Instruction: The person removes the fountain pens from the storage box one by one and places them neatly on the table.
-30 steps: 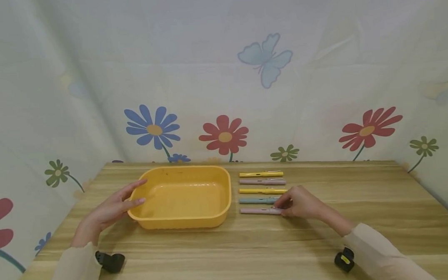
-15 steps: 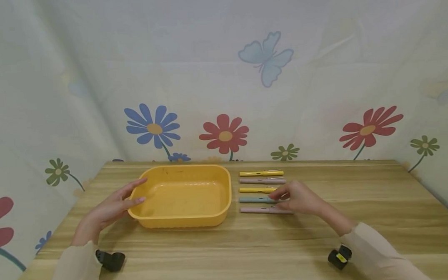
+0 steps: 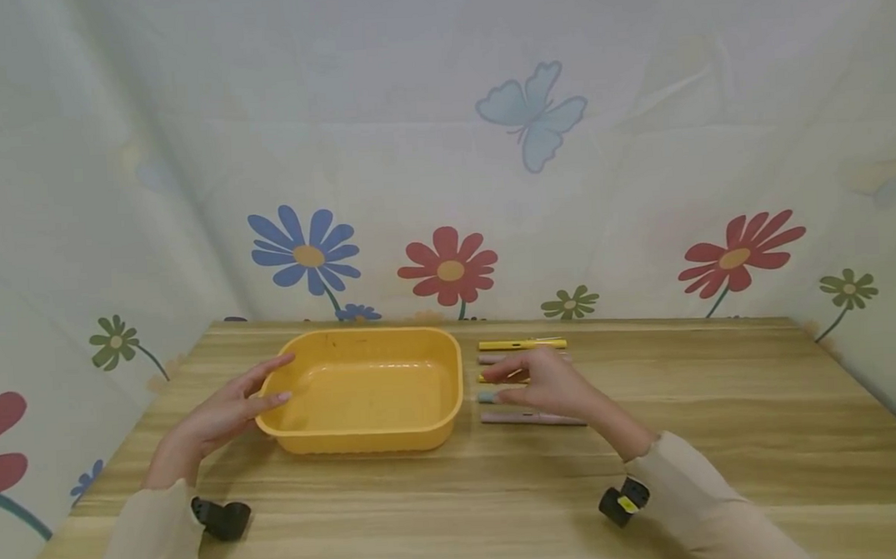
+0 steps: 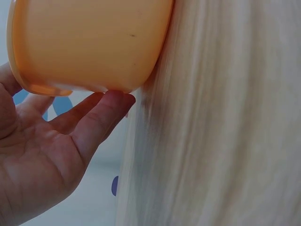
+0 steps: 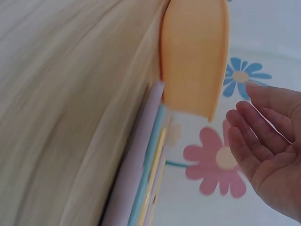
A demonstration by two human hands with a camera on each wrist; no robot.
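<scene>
My left hand (image 3: 217, 419) holds the left end of a yellow plastic basin (image 3: 372, 443), thumb and index finger at its rim. In the left wrist view, fingertips touch the outside of the basin wall (image 4: 94, 42). My right hand (image 3: 558, 383) hovers over a row of pens, fingers loosely bent and apart, with nothing between them in the right wrist view. Nearest me lies a lilac pen (image 3: 532, 418); behind it are a blue-green pen (image 3: 486, 398), a yellow pen (image 3: 482, 379), another lilac pen (image 3: 487, 359) and a yellow pen (image 3: 522, 344). The hand partly covers the middle ones.
The wooden table (image 3: 398, 515) has its back edge close behind the basin and pens. A flower-printed curtain (image 3: 382, 149) hangs behind and at the sides. Black wrist cameras (image 3: 229, 520) sit at both sleeves.
My right hand has let go of the nearest lilac pen's right end and moved left over the row of pens. The left hand and basin have stayed in place.
</scene>
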